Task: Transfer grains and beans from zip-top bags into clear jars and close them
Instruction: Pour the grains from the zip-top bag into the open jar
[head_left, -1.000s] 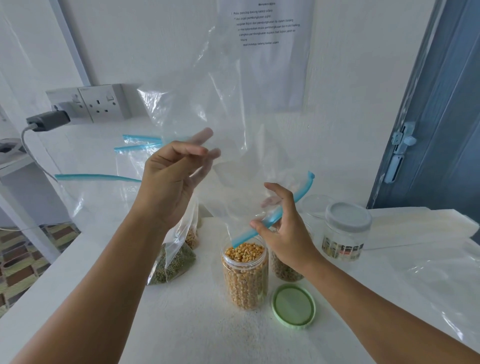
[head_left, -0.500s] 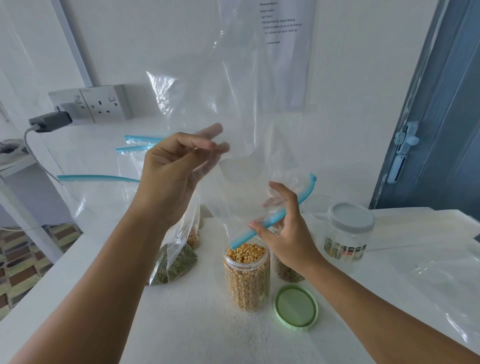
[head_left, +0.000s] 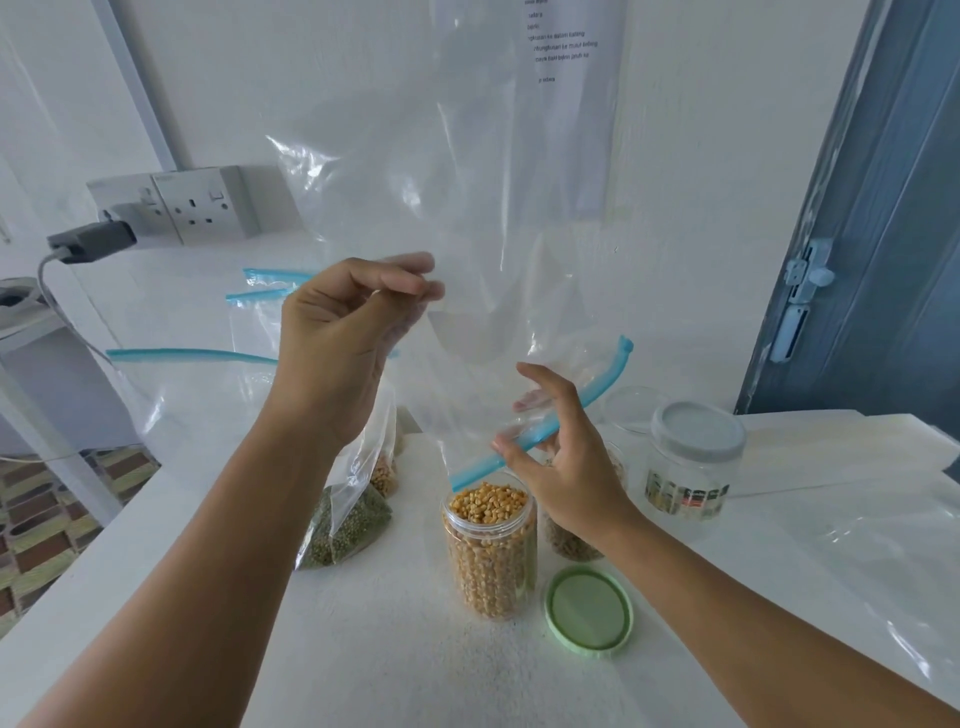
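holding an emptied clear zip-top bag (head_left: 467, 208) upside down over the open jar (head_left: 491, 551), blue zip strip (head_left: 540, 431) at the bottom, just above the jar mouth, likely so any last kernels drop straight in. left hand (head_left: 337, 343) raised, fingertips pinching the bag's side film to keep it tall and hanging. right hand (head_left: 561, 467) lower, thumb and fingers loosely curled around the zip strip, steering the mouth over the jar; cannot tell how firmly it pinches. bag looks empty, see-through, creased, nothing visible inside.

jar standing upright on the white bench (head_left: 363, 649), filled to the rim with yellow corn-like kernels, no lid on. green lid (head_left: 588, 608) lying flat just beside the jar's right, ready for closing. pouring step judged done, capping not yet done.

behind right hand, a second jar (head_left: 571, 540) of brownish grain, mostly hidden. further right, an empty-looking jar with grey lid (head_left: 693, 467). left of the corn jar, a bag of green beans (head_left: 348, 525) slumped on the bench, another bag with yellow grains (head_left: 384, 475) behind it.
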